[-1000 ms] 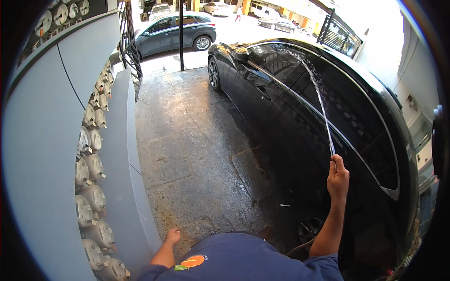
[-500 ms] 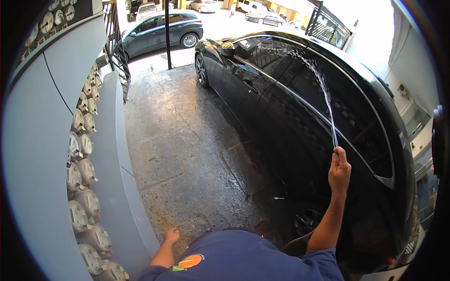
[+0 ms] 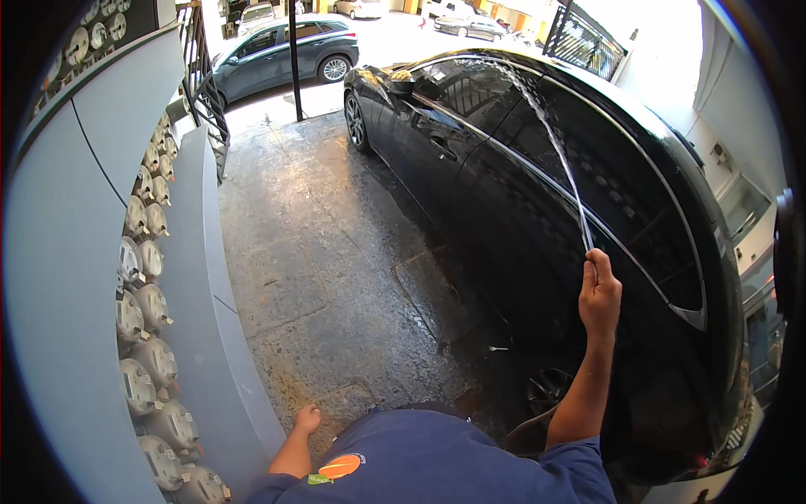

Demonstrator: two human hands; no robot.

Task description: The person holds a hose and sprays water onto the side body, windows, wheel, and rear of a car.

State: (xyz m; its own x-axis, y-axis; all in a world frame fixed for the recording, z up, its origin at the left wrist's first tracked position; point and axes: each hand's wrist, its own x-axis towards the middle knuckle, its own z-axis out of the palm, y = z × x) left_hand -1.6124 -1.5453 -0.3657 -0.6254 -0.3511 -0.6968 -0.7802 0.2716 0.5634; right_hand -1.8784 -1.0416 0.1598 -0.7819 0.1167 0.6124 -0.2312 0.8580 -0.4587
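My right hand [image 3: 599,294] is raised in front of the black car [image 3: 504,202], its fingers wrapped round the end of a hose that is mostly hidden in the grip. A stream of water [image 3: 561,151] leaves the hand, arcs up and forward, and lands along the roof edge and side windows. Drops run down the dark glass. Low at my left side, near the grey ledge, hangs my left hand [image 3: 308,417]; its fingers are curled in and nothing shows in them. A brownish curved piece [image 3: 529,433], perhaps hose, shows beside my right arm.
Along the left, a grey wall [image 3: 59,252] and ledge [image 3: 201,277] flank several round meters [image 3: 151,302]. The concrete floor [image 3: 294,244] is wet, with a small pale object [image 3: 499,348] by the car. A dark pole [image 3: 293,67] and grey-blue car [image 3: 285,59] stand ahead.
My right hand has shifted slightly left and up, and the water stream has swung left with it, straightening and striking nearer the roof edge. My left hand has barely moved.
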